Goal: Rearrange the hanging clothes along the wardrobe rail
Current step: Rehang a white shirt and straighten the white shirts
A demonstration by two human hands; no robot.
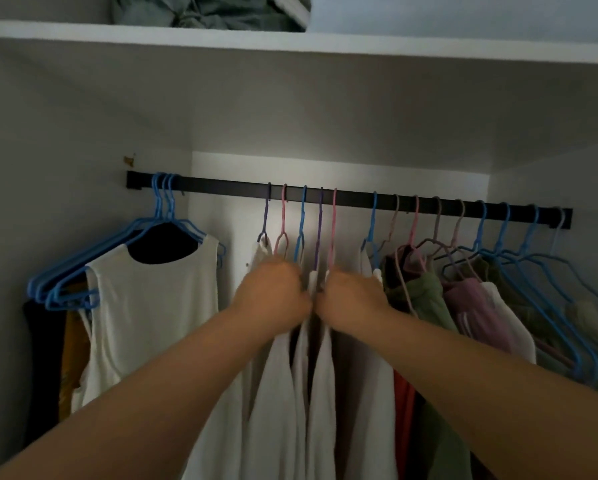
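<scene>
A black wardrobe rail (221,186) runs left to right with several coloured hangers on it. In the middle hang several white garments (283,375) on blue, pink and purple hangers (302,220). My left hand (273,292) is closed on the shoulders of the left ones of this group. Just to its right, my right hand (351,299) is closed on the shoulders of the right ones, the two fists almost touching. A white sleeveless top (152,306) hangs at the far left on blue hangers. Green, pink and white clothes (463,299) crowd the right end.
A white shelf (325,46) lies above the rail with a grey-green bundle of fabric (214,12) on it. A bare stretch of rail separates the left group from the middle group. Dark and mustard garments (72,358) hang behind the white top.
</scene>
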